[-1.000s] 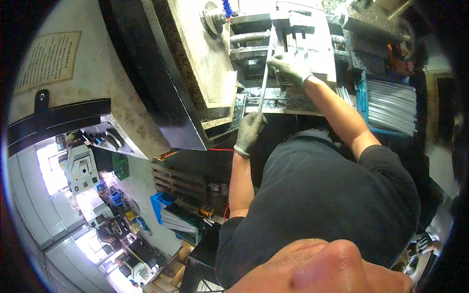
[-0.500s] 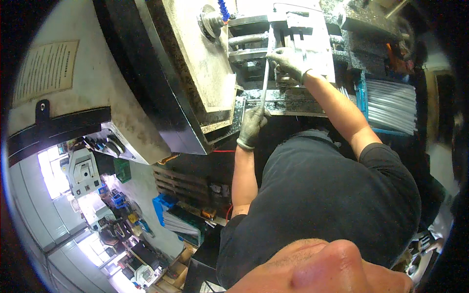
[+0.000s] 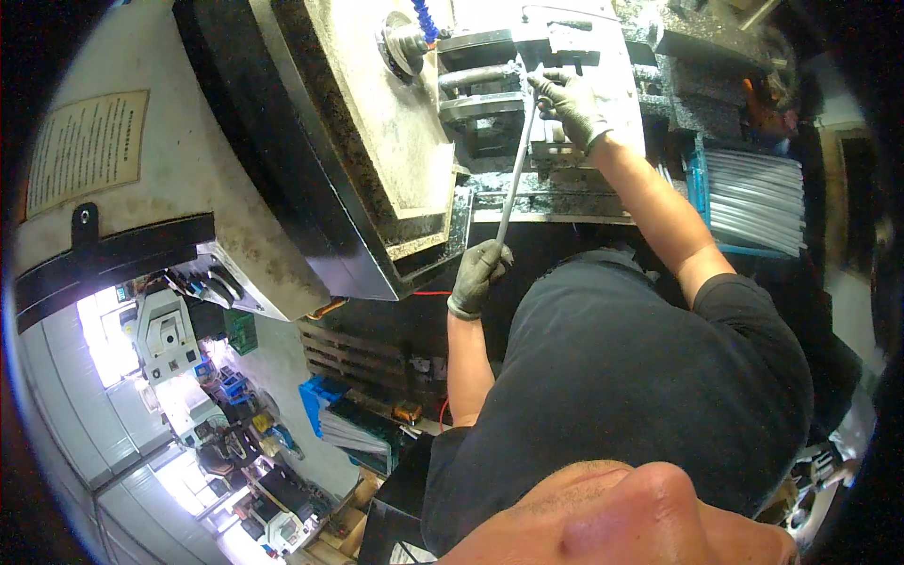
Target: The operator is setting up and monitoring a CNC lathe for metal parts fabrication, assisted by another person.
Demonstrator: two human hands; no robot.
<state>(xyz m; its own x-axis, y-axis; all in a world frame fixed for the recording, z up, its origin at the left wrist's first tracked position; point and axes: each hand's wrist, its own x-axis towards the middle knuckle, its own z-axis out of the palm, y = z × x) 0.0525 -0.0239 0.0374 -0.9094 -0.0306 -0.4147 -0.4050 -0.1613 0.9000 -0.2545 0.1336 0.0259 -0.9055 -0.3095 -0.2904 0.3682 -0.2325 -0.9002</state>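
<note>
Your left hand (image 3: 478, 277) grasps the rod (image 3: 514, 184) off the machine bed's (image 3: 574, 203) near edge | your right hand (image 3: 576, 108) beside it, grip unclear

The rod (image 3: 515, 179) looks smooth and metallic, the shirt (image 3: 612, 377) matt cloth

The left hand (image 3: 480, 276), fingers curled in, lies toward 7 o'clock from the right hand (image 3: 572, 104), whose fingers reach toward 10 o'clock; right forearm (image 3: 654, 207) slants to 5 o'clock, left forearm (image 3: 469, 367) to 6.
</note>
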